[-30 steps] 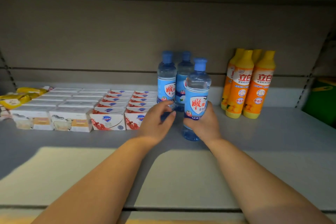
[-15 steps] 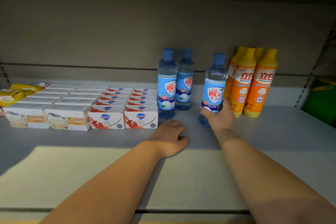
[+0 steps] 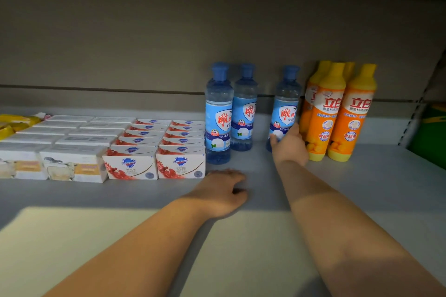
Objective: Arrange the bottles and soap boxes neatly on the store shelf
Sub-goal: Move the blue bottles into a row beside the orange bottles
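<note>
My right hand grips the lower part of a clear blue-capped bottle, which stands upright just left of the orange bottles. Two more blue bottles stand side by side to its left, with a gap between them and the held one. Rows of red-and-white soap boxes and white soap boxes lie left of the bottles. My left hand rests on the grey shelf in front of the bottles, fingers loosely curled, holding nothing.
Yellow packets lie at the far left. A green item sits beyond the shelf bracket at the right. The shelf's back panel rises close behind the bottles. A pale strip runs along the shelf's front part.
My right hand has carried the blue bottle from the front middle back and right, beside the orange bottles. My left hand left the bottles and settled on the shelf.
</note>
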A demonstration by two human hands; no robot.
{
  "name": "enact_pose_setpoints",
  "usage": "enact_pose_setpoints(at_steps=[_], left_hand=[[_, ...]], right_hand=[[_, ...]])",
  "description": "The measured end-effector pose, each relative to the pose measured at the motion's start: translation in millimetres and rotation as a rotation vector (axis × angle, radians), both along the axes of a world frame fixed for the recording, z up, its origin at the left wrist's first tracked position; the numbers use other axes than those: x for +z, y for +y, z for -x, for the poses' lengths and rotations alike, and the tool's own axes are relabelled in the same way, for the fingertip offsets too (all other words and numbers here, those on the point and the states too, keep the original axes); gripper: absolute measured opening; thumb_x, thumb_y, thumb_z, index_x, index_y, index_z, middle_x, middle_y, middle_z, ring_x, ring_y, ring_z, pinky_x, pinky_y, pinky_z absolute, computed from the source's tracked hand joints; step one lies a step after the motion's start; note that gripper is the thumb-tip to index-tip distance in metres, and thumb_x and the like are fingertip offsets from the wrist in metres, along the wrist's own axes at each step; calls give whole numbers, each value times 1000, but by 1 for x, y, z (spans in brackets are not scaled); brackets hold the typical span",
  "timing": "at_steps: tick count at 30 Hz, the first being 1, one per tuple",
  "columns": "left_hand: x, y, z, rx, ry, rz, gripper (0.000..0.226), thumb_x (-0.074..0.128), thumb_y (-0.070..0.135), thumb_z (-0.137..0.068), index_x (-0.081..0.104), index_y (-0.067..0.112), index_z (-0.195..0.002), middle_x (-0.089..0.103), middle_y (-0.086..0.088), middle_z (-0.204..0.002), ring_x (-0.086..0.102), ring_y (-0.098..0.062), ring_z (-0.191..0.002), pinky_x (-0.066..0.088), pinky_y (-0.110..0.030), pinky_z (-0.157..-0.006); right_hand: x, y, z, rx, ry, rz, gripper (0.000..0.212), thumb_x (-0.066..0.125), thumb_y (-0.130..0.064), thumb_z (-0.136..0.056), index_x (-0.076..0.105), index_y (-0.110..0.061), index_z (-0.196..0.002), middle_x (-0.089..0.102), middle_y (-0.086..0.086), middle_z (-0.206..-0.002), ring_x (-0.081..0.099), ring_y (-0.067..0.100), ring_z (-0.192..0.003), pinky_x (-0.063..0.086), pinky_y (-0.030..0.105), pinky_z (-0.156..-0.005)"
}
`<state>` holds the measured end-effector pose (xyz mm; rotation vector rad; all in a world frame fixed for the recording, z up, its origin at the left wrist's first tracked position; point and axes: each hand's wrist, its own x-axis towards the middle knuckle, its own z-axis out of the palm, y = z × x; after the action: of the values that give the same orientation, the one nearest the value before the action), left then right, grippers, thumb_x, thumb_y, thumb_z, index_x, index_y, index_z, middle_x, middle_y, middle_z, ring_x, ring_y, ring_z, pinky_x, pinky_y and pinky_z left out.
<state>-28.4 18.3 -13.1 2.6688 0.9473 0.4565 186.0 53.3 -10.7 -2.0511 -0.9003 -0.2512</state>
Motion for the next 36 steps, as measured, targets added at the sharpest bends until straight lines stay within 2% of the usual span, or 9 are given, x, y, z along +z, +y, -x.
enact_pose_setpoints(at_steps=[5, 14, 16, 19, 21, 25, 28, 32, 36], left_hand=[[-3, 3, -1, -4, -16, -23, 45, 50, 33, -93, 49, 22, -136, 44, 3, -145, 37, -13, -134, 20, -13, -102], [-2, 3, -1, -22, 34, -30, 47, 49, 32, -94, 45, 22, -139, 38, 4, -149, 30, -8, -137, 17, -14, -108], [-2, 4, -1, -21, 43, -29, 47, 48, 34, -94, 43, 24, -141, 36, 6, -150, 28, -8, -138, 17, -16, -110], [-3, 4, -2, -24, 53, -39, 48, 48, 33, -95, 42, 24, -141, 36, 6, -150, 27, -8, -139, 18, -19, -112], [-2, 4, -2, -28, 63, -41, 48, 47, 33, -95, 42, 24, -141, 35, 6, -150, 27, -8, -139, 18, -21, -113], [0, 3, -3, -19, 95, -65, 49, 45, 37, -96, 39, 26, -142, 34, 5, -151, 26, -11, -139, 19, -24, -113], [-2, 2, -4, -7, 118, -84, 48, 43, 39, -96, 39, 27, -142, 34, 5, -150, 27, -13, -138, 19, -25, -112], [-3, 5, -4, -6, 157, -81, 48, 40, 42, -97, 37, 28, -143, 31, 4, -151, 25, -14, -139, 17, -28, -112], [-2, 7, -1, -15, 165, -57, 49, 40, 44, -97, 37, 27, -143, 31, 5, -152, 24, -13, -140, 16, -25, -113]], right_hand=[[0, 16, -7, -29, 62, 5, 72, 59, -33, -90, 18, -9, -145, 48, 15, -135, 50, 32, -120, 47, 41, -91], [1, 11, -4, 21, 170, -81, 77, 60, -22, -89, 12, -4, -147, 34, 18, -145, 36, 32, -133, 37, 40, -106], [3, 9, 2, 26, 115, -98, 79, 61, -23, -88, 13, -3, -147, 30, 18, -146, 32, 32, -133, 36, 40, -108], [7, 8, 20, 32, -120, -172, 75, 66, -26, -81, 28, -6, -142, 34, 19, -137, 35, 33, -125, 38, 38, -101], [7, 14, 34, 208, -179, -207, 67, 68, -25, -80, 37, -7, -137, 39, 18, -132, 38, 31, -122, 38, 36, -99], [8, 33, 42, 590, 139, -160, 66, 74, -21, -76, 41, -10, -132, 51, 11, -128, 48, 24, -120, 42, 36, -100], [4, 40, 39, 712, 422, -175, 59, 78, -18, -74, 47, -16, -123, 59, 3, -123, 58, 18, -111, 46, 27, -85], [-3, 46, 31, 682, 504, -127, 63, 80, -27, -71, 48, -21, -124, 62, -2, -118, 58, 10, -96, 46, 28, -81], [-7, 35, 31, 611, 444, -96, 66, 79, -34, -70, 45, -21, -125, 61, -2, -118, 58, 13, -100, 47, 33, -86]])
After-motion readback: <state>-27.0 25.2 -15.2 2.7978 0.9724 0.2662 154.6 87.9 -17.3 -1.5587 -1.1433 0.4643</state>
